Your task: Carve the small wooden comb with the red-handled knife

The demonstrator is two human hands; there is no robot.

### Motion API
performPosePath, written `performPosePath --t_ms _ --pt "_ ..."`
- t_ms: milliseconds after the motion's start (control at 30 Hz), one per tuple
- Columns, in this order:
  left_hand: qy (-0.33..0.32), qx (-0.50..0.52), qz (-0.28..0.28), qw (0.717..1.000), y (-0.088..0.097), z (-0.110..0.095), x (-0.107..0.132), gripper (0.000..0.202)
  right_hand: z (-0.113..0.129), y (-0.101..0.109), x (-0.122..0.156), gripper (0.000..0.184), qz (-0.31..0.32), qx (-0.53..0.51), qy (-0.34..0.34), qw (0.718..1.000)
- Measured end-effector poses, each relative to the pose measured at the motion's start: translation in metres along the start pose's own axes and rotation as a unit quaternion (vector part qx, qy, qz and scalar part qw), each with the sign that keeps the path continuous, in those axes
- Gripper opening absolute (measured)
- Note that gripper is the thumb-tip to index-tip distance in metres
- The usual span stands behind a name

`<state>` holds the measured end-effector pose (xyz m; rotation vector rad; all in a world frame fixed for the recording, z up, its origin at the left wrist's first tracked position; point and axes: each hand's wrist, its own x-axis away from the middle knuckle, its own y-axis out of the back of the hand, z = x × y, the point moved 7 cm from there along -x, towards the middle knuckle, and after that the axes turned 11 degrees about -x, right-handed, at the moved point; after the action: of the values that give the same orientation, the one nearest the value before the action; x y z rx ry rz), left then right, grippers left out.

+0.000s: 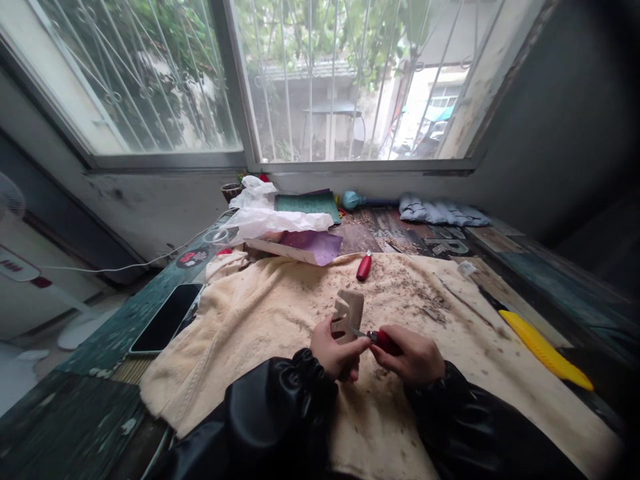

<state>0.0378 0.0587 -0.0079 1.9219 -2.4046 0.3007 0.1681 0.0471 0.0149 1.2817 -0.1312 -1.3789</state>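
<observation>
My left hand [336, 350] is closed around the lower part of a notched wooden block [354, 308], which stands tilted above the cloth. Several cuts run into the block's left side. In my right hand [413, 353] is a carving knife with a red handle [384, 341], its short blade pointing left against the wood. My left thumb reaches over close to the blade's base. Beneath both hands spreads a cream towel [280, 300] sprinkled with wood chips. A second red tool handle [365, 267] lies on the towel beyond the block.
A yellow-handled tool [545, 348] lies at the right. On the left is a phone [167, 319]. Toward the window are white plastic [275, 220], purple sheet material [320, 247], a green mat [307, 205] and a grey padded bundle [440, 212]. A fan [20, 267] stands far left.
</observation>
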Motion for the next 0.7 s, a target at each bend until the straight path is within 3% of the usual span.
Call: performPosePath --t_ms 700 --pt "-0.016 0.041 -0.03 0.999 -0.0036 -0.0054 0.0059 0.042 0.0068 0.0009 0.0033 0.043 -0.045 -0.007 -0.023 0.999"
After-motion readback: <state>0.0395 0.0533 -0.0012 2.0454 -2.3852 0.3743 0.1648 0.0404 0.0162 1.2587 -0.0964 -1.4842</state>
